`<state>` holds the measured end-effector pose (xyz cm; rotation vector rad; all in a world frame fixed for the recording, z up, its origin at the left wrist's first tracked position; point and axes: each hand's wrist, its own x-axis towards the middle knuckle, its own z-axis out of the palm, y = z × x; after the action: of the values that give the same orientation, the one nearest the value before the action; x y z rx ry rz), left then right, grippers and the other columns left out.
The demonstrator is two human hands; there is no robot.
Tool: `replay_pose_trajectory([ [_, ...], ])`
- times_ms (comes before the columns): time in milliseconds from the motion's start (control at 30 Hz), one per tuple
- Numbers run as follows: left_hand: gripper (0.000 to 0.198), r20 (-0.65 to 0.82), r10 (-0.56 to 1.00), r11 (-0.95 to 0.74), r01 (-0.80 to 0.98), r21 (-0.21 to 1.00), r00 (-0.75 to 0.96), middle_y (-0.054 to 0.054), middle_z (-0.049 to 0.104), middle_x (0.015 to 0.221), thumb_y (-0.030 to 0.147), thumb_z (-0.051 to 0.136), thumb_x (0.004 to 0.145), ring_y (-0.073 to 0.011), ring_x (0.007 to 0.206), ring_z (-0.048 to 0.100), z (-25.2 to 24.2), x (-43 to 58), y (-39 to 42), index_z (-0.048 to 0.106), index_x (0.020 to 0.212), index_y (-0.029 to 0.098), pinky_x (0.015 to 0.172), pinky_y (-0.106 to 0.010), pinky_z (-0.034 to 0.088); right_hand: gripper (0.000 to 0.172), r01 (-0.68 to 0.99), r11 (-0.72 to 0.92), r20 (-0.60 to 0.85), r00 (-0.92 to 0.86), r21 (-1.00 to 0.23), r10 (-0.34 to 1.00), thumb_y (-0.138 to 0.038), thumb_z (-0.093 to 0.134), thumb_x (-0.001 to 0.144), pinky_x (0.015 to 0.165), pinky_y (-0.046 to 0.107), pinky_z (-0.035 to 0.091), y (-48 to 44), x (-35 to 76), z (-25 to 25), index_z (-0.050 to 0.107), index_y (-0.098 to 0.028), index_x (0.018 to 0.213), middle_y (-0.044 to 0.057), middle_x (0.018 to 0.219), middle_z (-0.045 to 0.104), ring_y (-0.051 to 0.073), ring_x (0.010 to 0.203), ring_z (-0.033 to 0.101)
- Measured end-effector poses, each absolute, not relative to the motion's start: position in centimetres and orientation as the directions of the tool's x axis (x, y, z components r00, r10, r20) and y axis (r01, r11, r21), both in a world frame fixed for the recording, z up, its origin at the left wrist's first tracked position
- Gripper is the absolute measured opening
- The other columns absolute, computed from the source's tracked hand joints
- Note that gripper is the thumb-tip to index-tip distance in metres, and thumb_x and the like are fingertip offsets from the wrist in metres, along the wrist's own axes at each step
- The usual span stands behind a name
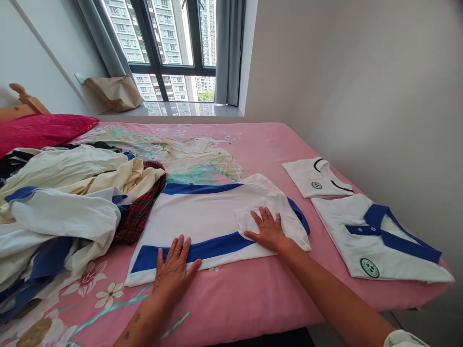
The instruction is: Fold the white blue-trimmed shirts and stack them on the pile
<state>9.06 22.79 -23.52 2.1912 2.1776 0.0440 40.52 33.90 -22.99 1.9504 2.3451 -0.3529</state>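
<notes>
A white garment with blue bands (pixel 210 217), seemingly a shirt, lies spread across the bed in front of me, its length running left to right. My left hand (pixel 173 270) rests flat on its near left part, fingers spread over the blue stripe. Farther right, my right hand (pixel 267 229) presses flat on the white cloth near a pocket-like patch, fingers apart. Neither hand grips the fabric. Blue trim also shows along the garment's far edge and at its right end.
Left of the garment is a heap of crumpled clothes (pixel 68 207). To the right lie a folded white shirt with blue collar (pixel 340 255) and a folded white shirt with black trim (pixel 304 178). A red pillow (pixel 47 130) sits on the pink bed (pixel 264 144); a paper bag (pixel 115 94) stands by the window.
</notes>
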Motion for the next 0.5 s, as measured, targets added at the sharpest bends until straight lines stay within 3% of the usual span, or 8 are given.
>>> replay_pose_trajectory([
  [200,0.072,0.001,0.988,0.153,0.988,-0.031,-0.153,-0.008,0.020,0.152,0.056,0.031,0.083,-0.0244,0.140,0.015,-23.8,4.1,21.5,0.027,0.143,0.016,0.112,-0.051,0.002,0.083,0.983,0.131,-0.155,-0.151,-0.130,0.976,-0.075,0.015,0.080,0.106,0.059,-0.006,34.4,39.8,-22.6,0.024,-0.023,0.144,0.010,0.152,0.016,0.027,0.140,0.003],
  [400,0.073,-0.038,0.975,0.217,0.975,-0.035,-0.219,-0.009,0.020,0.152,0.056,0.029,0.085,-0.0240,0.140,0.015,-23.1,2.8,20.9,0.024,0.144,0.013,0.112,-0.051,0.005,0.076,0.990,0.122,-0.045,-0.125,-0.065,0.991,-0.071,0.019,0.083,0.107,0.059,-0.004,34.0,39.6,-25.4,0.024,-0.026,0.144,0.008,0.153,0.013,0.026,0.140,0.004],
  [500,0.064,-0.004,0.957,0.291,0.956,-0.045,-0.291,-0.010,0.022,0.151,0.046,0.028,0.088,-0.0252,0.139,0.019,-22.8,2.8,20.8,0.028,0.142,0.012,0.110,-0.056,0.006,0.075,0.990,0.132,-0.008,-0.133,-0.054,0.991,-0.071,0.018,0.083,0.107,0.058,-0.004,33.9,39.7,-26.1,0.025,-0.026,0.143,0.008,0.152,0.015,0.025,0.140,0.005],
])
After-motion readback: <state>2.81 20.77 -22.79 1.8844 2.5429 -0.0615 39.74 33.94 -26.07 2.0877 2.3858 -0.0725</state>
